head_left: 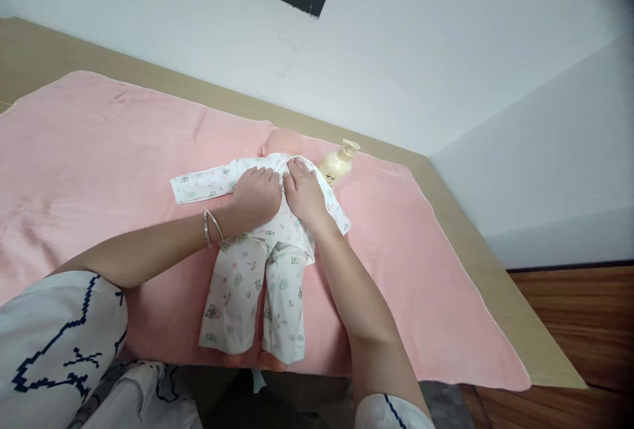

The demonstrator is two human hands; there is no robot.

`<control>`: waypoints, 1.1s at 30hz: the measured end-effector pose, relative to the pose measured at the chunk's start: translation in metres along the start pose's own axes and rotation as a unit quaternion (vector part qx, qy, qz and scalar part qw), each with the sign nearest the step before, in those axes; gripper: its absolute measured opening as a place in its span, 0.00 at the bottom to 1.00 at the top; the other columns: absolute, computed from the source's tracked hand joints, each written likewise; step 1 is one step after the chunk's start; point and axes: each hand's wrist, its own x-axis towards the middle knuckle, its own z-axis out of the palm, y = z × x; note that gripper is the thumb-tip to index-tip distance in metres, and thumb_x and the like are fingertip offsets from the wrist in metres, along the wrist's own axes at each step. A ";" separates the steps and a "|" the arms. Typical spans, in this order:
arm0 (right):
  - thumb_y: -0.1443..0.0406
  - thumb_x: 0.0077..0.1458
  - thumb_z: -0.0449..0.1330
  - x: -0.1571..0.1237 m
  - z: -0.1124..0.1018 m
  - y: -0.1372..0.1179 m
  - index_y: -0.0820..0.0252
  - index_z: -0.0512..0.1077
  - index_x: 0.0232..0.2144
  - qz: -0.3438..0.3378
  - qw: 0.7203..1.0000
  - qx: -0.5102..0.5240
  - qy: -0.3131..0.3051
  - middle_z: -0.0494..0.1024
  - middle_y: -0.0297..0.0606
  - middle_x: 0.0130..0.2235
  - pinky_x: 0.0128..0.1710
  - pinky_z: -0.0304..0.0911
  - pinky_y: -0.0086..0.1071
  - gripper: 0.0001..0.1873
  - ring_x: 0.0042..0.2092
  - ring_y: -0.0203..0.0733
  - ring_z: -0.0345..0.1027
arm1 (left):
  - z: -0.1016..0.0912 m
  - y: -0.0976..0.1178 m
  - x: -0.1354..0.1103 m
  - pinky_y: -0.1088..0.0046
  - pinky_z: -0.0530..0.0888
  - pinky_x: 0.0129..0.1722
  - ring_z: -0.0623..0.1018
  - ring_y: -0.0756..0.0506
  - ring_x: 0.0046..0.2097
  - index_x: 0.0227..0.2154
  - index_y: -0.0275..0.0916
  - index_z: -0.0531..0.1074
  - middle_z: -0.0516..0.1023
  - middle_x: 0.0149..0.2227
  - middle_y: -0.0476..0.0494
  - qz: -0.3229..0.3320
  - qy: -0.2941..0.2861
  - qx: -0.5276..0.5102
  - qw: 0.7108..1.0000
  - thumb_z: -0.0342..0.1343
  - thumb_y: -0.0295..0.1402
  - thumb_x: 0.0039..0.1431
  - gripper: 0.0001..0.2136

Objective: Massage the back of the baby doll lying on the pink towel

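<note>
As viewed from the head camera, a baby doll lies stretched out at the centre of the frame, its bald head toward the top and its feet toward the lower edge. It is dressed in a white printed top and matching trousers. One sleeve of the top extends flat toward the left of the frame; the other slopes down to the right.

The left hand rests on the upper part of the top, left of the garment's midline. Its fingers are together and bent at the knuckles; whether they pinch any fabric cannot be told. Two silver-coloured bangles encircle the left wrist. The right hand lies just beside it, on the right side of the top, with fingers extended, close together and laid against the cloth, pointing toward the upper left.

A cream pump bottle stands upright right of the doll's head, near the right hand, its lower part partly hidden by the top. Doll and bottle are both on a pink blanket, which is spread over a tan tabletop. White wall fills the upper right; wood-grain flooring shows at lower right.
</note>
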 end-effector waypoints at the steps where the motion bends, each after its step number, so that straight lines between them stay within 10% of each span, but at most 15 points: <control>1: 0.63 0.71 0.42 -0.003 0.000 -0.004 0.69 0.60 0.67 0.004 1.000 -0.009 0.001 0.59 0.54 0.70 0.71 0.45 0.55 0.28 0.72 0.55 0.49 | -0.002 -0.003 0.004 0.54 0.74 0.52 0.80 0.35 0.46 0.39 0.31 0.76 0.81 0.41 0.31 -0.020 -0.008 -0.003 1.000 0.42 0.30 0.68 0.16; 9: 0.68 0.68 0.44 -0.033 0.009 -0.048 0.72 0.62 0.66 -0.027 0.997 -0.073 -0.003 0.61 0.54 0.69 0.71 0.43 0.57 0.27 0.72 0.59 0.48 | 0.001 -0.037 0.034 0.52 0.65 0.64 0.77 0.38 0.55 0.43 0.34 0.75 0.80 0.52 0.35 -0.085 -0.081 -0.070 0.991 0.40 0.28 0.66 0.17; 19: 0.53 0.70 0.46 0.007 0.008 0.014 0.70 0.60 0.67 0.049 0.998 0.020 0.016 0.59 0.56 0.69 0.71 0.45 0.54 0.33 0.72 0.57 0.47 | -0.003 0.001 0.000 0.52 0.70 0.57 0.77 0.32 0.51 0.43 0.23 0.76 0.79 0.45 0.23 0.009 -0.026 0.068 0.997 0.44 0.28 0.66 0.17; 27: 0.64 0.69 0.43 -0.019 0.010 -0.023 0.80 0.60 0.66 0.012 0.996 -0.085 0.021 0.63 0.65 0.66 0.70 0.48 0.54 0.30 0.70 0.63 0.54 | 0.011 -0.014 0.016 0.44 0.55 0.70 0.59 0.33 0.71 0.65 0.29 0.62 0.61 0.70 0.32 -0.116 -0.070 -0.077 0.988 0.41 0.30 0.66 0.25; 33: 0.62 0.70 0.44 -0.016 0.014 -0.017 0.74 0.61 0.66 -0.017 0.998 -0.038 0.040 0.59 0.62 0.68 0.70 0.46 0.57 0.29 0.71 0.62 0.51 | 0.028 -0.029 0.019 0.50 0.55 0.72 0.63 0.38 0.70 0.62 0.32 0.66 0.67 0.67 0.34 -0.134 -0.005 -0.152 0.979 0.42 0.31 0.64 0.25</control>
